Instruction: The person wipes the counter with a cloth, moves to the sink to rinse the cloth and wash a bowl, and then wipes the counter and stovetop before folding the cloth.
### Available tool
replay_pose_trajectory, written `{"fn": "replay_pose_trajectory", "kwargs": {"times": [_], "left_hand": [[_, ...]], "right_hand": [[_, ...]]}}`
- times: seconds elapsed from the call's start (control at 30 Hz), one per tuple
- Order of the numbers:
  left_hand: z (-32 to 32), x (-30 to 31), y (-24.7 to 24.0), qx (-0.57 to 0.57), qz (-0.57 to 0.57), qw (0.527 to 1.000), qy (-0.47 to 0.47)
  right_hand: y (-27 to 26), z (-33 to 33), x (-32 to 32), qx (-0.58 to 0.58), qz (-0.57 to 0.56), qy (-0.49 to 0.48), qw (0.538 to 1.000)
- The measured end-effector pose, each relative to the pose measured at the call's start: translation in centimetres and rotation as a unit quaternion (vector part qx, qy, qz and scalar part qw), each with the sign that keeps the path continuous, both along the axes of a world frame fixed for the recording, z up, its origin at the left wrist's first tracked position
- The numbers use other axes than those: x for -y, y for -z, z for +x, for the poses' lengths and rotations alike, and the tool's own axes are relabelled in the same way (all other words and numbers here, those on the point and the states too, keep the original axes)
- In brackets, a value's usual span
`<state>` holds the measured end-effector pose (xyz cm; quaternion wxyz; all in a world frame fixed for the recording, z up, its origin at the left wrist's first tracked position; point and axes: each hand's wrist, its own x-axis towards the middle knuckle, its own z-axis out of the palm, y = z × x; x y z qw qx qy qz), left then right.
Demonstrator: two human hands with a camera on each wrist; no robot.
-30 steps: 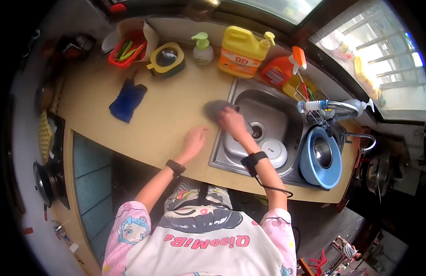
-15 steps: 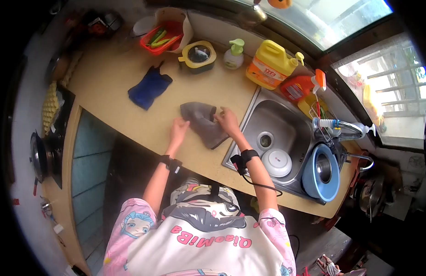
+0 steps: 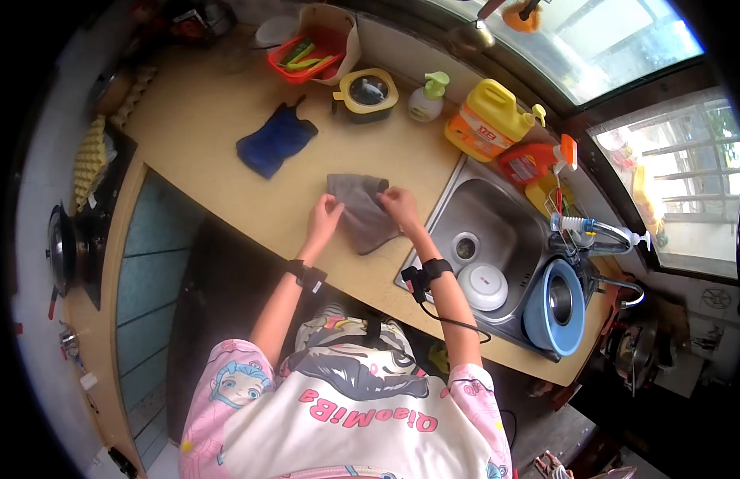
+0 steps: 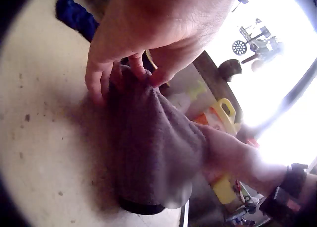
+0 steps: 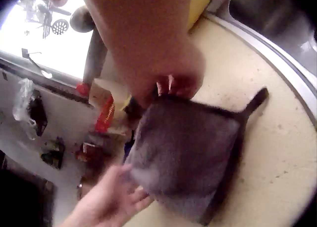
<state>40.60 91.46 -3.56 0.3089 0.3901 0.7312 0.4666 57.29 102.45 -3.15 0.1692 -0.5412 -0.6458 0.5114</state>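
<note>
A grey cloth with a dark edge is held between the two hands over the counter, left of the sink. My left hand pinches its left side; in the left wrist view thumb and fingers of that hand grip the cloth at a gathered point. On the cloth's upper right edge, my right hand pinches the border. The right wrist view shows the cloth spread, a dark loop at one corner, with the right hand bent over its top edge.
A blue cloth lies on the counter at the left. Behind stand a red basket, a yellow-lidded container, a pump bottle and a yellow jug. The sink holds a white bowl; a blue basin sits beside it.
The grey cloth has come left from the sink's edge to between the hands. The left hand has taken hold of it, and the head view has shifted.
</note>
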Motion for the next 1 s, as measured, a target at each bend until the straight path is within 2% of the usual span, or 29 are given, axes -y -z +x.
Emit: {"fn": "replay_pose_trajectory", "kwargs": {"times": [0.03, 0.07, 0.1, 0.2, 0.23, 0.27, 0.37, 0.4, 0.43, 0.47, 0.53, 0.57, 0.73, 0.87, 0.93, 0.97, 1.0], "left_hand": [[-0.6, -0.1, 0.3, 0.0, 0.009, 1.0, -0.016], [-1.2, -0.2, 0.5, -0.001, 0.018, 0.999, -0.032], [-2.3, -0.4, 0.8, 0.069, -0.018, 0.997, -0.029], [-3.1, -1.2, -5.1, -0.007, -0.009, 1.0, 0.004], [-3.4, -1.5, -6.3, -0.036, 0.06, 0.998, -0.001], [-3.6, -1.6, -7.8, -0.036, 0.061, 0.997, -0.001], [-4.3, -1.1, -12.9, -0.032, 0.165, 0.985, -0.044], [-4.4, -0.4, -14.5, -0.041, 0.184, 0.981, -0.05], [-4.7, 0.3, -15.6, -0.055, 0.155, 0.985, -0.059], [-5.0, 0.6, -16.1, -0.108, 0.181, 0.975, -0.065], [-6.3, 1.0, -16.0, -0.096, 0.151, 0.982, -0.062], [-7.2, 1.2, -15.4, -0.03, 0.083, 0.995, -0.049], [-7.5, 1.2, -12.9, 0.043, 0.113, 0.992, -0.026], [-7.5, 1.2, -13.9, -0.017, 0.088, 0.995, -0.032], [-7.5, 1.3, -14.4, -0.073, -0.018, 0.996, -0.041], [-7.4, 1.5, -14.1, -0.073, -0.019, 0.996, -0.04], [-7.1, 1.7, -13.2, -0.246, 0.002, 0.969, -0.029]], "right_hand": [[-0.7, -0.1, -0.3, -0.001, 0.001, -0.001, 1.0], [-1.4, -0.1, -0.7, -0.064, 0.017, 0.036, 0.997], [-2.1, -0.2, -1.1, -0.127, 0.033, 0.073, 0.989], [-5.6, -1.1, -1.8, -0.193, 0.054, 0.072, 0.977], [-8.0, -1.5, -1.4, -0.205, 0.114, 0.083, 0.969], [-10.0, -1.7, -1.2, -0.205, 0.115, 0.083, 0.968], [-13.2, -1.5, -0.9, -0.314, 0.078, 0.129, 0.937], [-14.0, -1.0, -0.7, -0.315, 0.064, 0.138, 0.937], [-14.3, -0.6, -0.7, -0.297, 0.082, 0.132, 0.942], [-14.5, -0.1, -0.6, -0.278, 0.1, 0.127, 0.947], [-14.1, 0.5, -0.6, -0.243, 0.115, 0.116, 0.956], [-13.1, 0.8, -0.7, -0.208, 0.12, 0.102, 0.965], [-12.9, 0.3, 0.6, -0.098, 0.148, 0.071, 0.982], [-12.1, 0.2, 0.7, -0.128, 0.16, 0.091, 0.975], [-13.3, 0.3, 1.1, -0.147, 0.124, 0.106, 0.976], [-13.5, 0.3, 1.2, -0.147, 0.124, 0.106, 0.976], [-13.7, 0.2, 1.3, -0.149, 0.134, 0.087, 0.976]]}}
